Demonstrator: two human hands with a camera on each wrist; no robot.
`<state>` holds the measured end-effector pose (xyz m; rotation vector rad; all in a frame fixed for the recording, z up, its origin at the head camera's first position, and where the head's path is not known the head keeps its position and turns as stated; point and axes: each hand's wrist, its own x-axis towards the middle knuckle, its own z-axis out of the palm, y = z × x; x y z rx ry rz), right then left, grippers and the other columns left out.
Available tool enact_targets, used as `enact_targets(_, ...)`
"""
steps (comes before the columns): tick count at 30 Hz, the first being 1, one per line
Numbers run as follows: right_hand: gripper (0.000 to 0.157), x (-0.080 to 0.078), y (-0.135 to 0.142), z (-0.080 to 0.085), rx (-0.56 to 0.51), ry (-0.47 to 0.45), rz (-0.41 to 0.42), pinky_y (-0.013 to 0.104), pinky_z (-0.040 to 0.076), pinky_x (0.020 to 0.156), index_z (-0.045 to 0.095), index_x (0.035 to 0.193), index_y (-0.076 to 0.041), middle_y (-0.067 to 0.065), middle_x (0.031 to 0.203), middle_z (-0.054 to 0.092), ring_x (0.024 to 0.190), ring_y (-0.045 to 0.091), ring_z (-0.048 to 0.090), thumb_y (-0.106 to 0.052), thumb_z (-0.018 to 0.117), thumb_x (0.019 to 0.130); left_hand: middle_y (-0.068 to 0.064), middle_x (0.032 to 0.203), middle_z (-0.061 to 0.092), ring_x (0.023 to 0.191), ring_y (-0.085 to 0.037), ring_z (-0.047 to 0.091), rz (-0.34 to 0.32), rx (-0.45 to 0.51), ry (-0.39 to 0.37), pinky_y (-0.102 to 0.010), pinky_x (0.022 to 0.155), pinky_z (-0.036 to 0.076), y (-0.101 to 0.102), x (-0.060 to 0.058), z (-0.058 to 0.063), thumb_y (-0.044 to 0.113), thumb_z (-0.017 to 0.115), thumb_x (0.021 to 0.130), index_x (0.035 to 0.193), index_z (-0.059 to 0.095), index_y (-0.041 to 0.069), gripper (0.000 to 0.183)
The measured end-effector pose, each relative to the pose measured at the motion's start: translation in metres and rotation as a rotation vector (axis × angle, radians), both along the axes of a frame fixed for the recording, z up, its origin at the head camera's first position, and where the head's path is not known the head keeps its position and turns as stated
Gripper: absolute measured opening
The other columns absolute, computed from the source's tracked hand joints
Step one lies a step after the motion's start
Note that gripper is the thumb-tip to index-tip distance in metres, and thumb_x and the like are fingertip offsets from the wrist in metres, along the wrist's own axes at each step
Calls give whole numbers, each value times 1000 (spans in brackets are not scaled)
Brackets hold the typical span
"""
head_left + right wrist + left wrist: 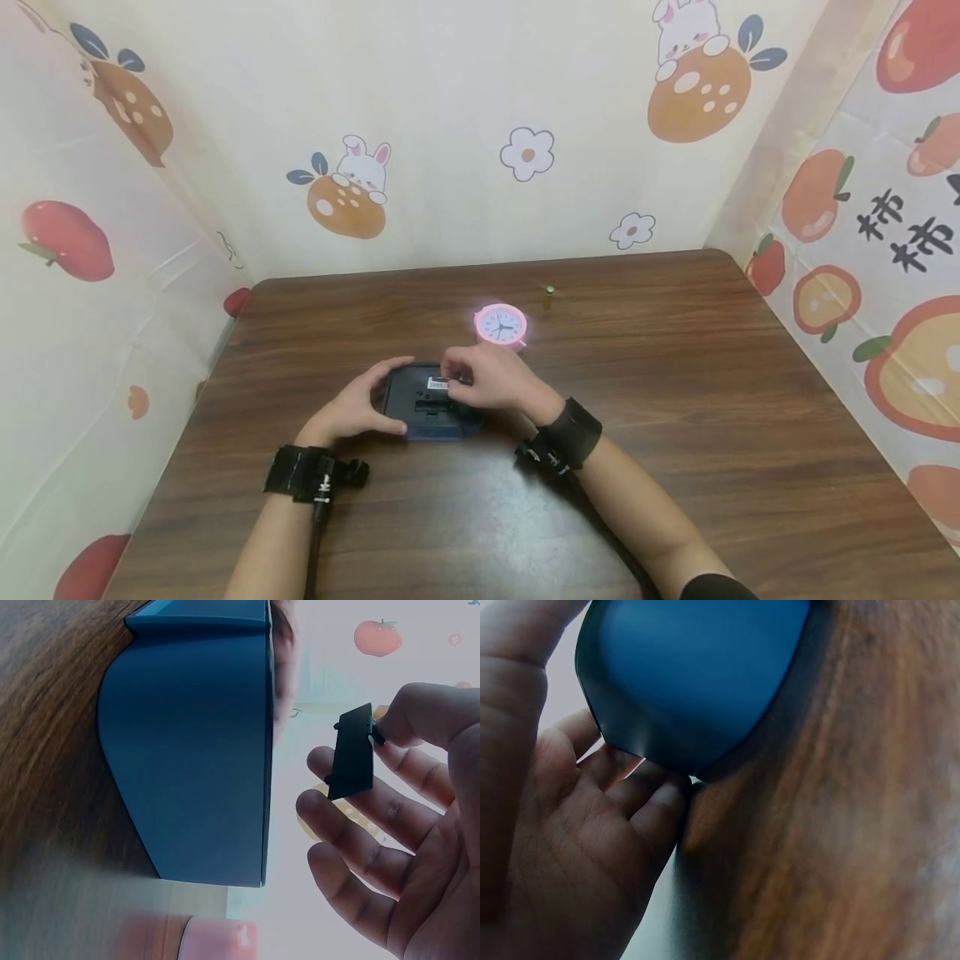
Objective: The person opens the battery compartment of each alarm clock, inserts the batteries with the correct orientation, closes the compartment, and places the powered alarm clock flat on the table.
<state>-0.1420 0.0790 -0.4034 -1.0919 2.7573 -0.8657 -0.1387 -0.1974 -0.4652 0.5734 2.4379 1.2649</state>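
Dark blue box (pixel 420 434) lies on the wooden table (pixel 637 358), between the hands; left hand (pixel 356 408) grips its side, thumb near, fingers far. Right hand (pixel 487 377) pinches a small black cover (pixel 352 754) by one edge, other fingers spread, cover clear of the box. Likely trouble: thin hold lets the cover twist or drop; a loose left grip lets the box shift. Box's labelled back faces up, long axis left to right; cover's length seems roughly parallel.
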Motion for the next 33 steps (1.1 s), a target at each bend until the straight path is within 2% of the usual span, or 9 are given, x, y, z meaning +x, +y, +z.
enact_targets(5,16,2,2,1,8,4,-8,19,50,71,67,101,-22,-11,89,67,75,5,58,-22,64,85,5,148,41,135,-27,38,-4,12,-5,-62,108,28,0,0,-1,41,88,65,146,33,37,98)
enact_targets(16,13,4,6,4,9,43,-16,21,50,70,68,97,-23,-12,88,67,75,5,57,-25,63,85,6,147,41,134,-25,39,2,18,6,-59,109,27,0,1,0,42,89,62,146,35,37,99)
enact_targets(33,14,4,13,5,-17,11,-25,21,50,66,69,99,-22,-12,86,66,74,12,61,-25,63,86,8,148,39,137,-25,36,11,27,-18,-62,111,24,-1,1,-3,40,89,64,144,35,41,97)
